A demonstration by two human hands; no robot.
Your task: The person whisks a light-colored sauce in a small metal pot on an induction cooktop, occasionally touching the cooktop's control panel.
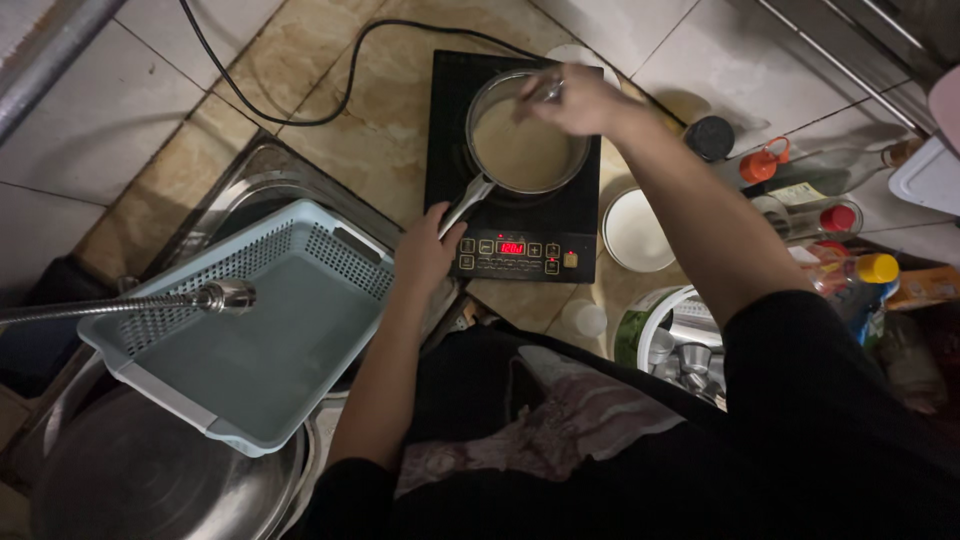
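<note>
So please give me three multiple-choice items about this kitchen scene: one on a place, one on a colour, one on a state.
1. Where does the pan stand?
A. on the black cooktop
B. in the sink
C. in the basket

2. What colour is the plastic basket?
A. red
B. light blue
C. yellow

3. What is the left hand doing?
A. hanging free
B. holding a bottle
C. gripping the pan handle

Answers: 1 A, the pan sits on the cooktop beside its lit display; 2 B, its mesh walls are pale blue; 3 C, the fingers close on the handle end while the right hand holds a utensil over the pan.
</note>
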